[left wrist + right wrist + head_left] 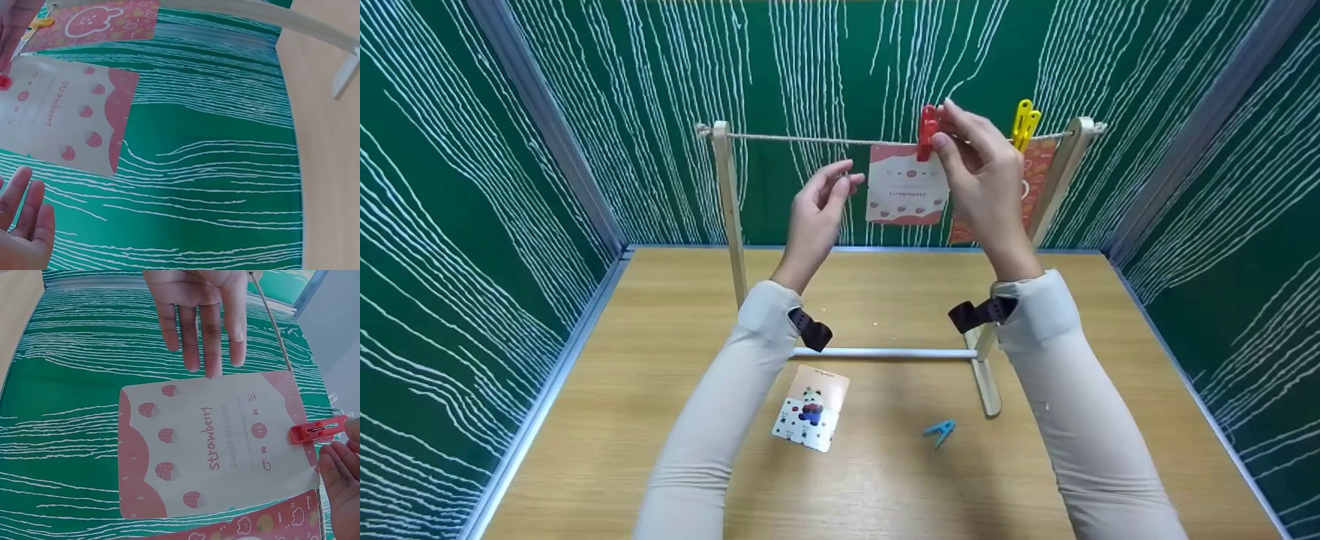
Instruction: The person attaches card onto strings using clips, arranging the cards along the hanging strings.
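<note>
One card [906,191] hangs near the middle of the rope [802,139]; the right hand [984,169] pinches the red peg [926,135] on its top edge, the left hand [820,199] empty beside it. Too shallow a bite could drop it.

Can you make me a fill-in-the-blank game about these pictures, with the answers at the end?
1. The right grip pinches a ____ peg.
2. The biggest word on the card clipped by that peg is ____.
3. The loose peg lying on the table is coloured ____.

Missing words: red; strawberry; blue.
</note>
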